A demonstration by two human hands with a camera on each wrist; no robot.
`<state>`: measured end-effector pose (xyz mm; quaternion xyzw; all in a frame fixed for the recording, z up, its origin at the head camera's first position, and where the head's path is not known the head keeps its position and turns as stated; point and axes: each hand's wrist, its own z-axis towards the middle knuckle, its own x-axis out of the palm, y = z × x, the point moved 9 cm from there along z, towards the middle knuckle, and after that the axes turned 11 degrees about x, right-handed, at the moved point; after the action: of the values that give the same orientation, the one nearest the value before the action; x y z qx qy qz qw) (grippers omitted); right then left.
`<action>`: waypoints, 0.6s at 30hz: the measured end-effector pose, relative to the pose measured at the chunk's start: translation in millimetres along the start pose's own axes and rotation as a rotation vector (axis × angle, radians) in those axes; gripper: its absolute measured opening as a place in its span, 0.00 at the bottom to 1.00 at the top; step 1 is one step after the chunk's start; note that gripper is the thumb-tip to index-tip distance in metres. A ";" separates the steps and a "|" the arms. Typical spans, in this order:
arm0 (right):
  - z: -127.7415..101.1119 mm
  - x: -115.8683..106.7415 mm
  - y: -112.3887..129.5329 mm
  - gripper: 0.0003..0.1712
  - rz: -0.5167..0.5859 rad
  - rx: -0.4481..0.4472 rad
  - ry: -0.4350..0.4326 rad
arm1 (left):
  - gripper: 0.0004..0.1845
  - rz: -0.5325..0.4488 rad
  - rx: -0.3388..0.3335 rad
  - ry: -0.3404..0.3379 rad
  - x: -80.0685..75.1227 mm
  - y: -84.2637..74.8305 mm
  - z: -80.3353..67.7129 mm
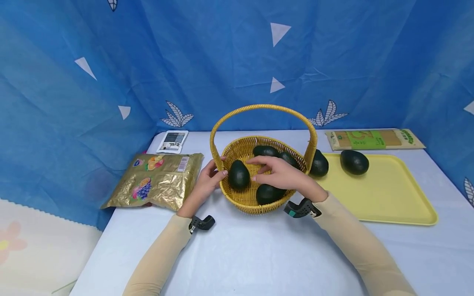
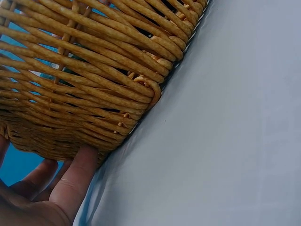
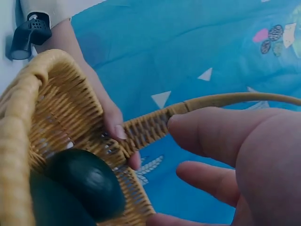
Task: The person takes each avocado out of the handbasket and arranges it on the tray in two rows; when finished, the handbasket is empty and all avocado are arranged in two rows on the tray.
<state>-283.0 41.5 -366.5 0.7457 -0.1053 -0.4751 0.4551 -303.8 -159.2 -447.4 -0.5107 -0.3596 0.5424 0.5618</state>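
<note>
avocado (image 1: 238, 175) lies centre-frame inside wicker basket (image 1: 240, 150); likely firm, smooth, slippery; best gripped round its widest part. left hand (image 1: 205, 183) clamps the basket; right hand (image 1: 278, 173) hovers, fingers apart, holding nothing.

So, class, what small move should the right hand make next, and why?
Probably close the right hand around the avocado at the left of the basket: its thumb and fingers are apart, holding nothing, that avocado lies just beyond the fingertips, and the left hand grips the rim.
</note>
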 end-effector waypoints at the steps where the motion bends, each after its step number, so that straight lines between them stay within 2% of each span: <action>1: 3.1 2.6 -0.1 0.33 -0.004 0.011 0.003 | 0.28 0.003 0.003 0.000 -0.2 0.2 0.3; 10: 26.2 22.8 -2.9 0.36 -0.039 0.086 0.027 | 0.28 0.008 0.004 0.002 0.4 1.1 0.1; 18: 33.7 39.4 -10.8 0.40 -0.093 0.137 0.102 | 0.28 0.027 0.004 0.010 0.4 1.2 -0.1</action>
<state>-292.3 4.9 -403.6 0.8023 -0.0794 -0.4488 0.3854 -303.9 -159.0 -448.7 -0.5170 -0.3489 0.5483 0.5571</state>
